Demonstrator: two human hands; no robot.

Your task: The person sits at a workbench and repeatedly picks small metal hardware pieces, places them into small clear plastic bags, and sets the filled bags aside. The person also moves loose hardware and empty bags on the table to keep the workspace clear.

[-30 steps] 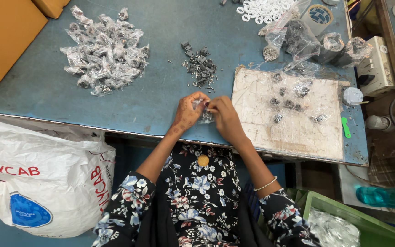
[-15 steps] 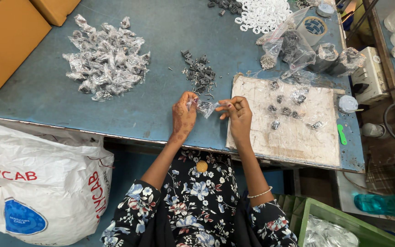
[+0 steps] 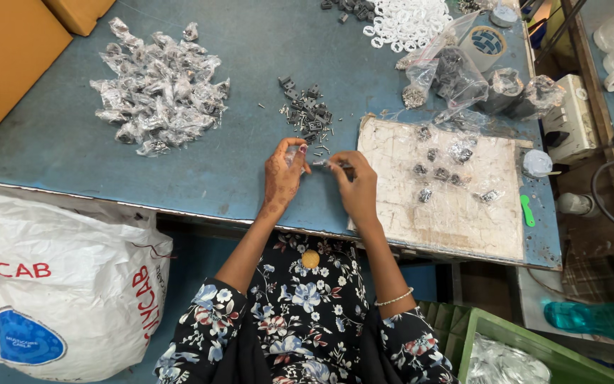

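Observation:
My left hand (image 3: 283, 173) and my right hand (image 3: 353, 186) are raised just above the near edge of the blue table (image 3: 58, 160). Between them they hold a small clear plastic packet (image 3: 313, 162) by its two ends. What is inside the packet is too small to tell. Just beyond the hands lies a small heap of dark grey parts (image 3: 307, 114) with loose screws around it. To the right sits a worn white board (image 3: 440, 195) carrying several small filled packets (image 3: 456, 153).
A large pile of filled clear packets (image 3: 158, 89) lies at the left. White plastic rings (image 3: 406, 21), clear bags (image 3: 449, 67) and tape rolls (image 3: 488, 39) sit at the back right. A white sack (image 3: 58, 291) stands below the table, a green crate (image 3: 527, 352) at lower right, cardboard boxes (image 3: 1, 64) upper left.
My hands have drawn apart from a tight clasp, stretching the small packet between them. The view has shifted slightly.

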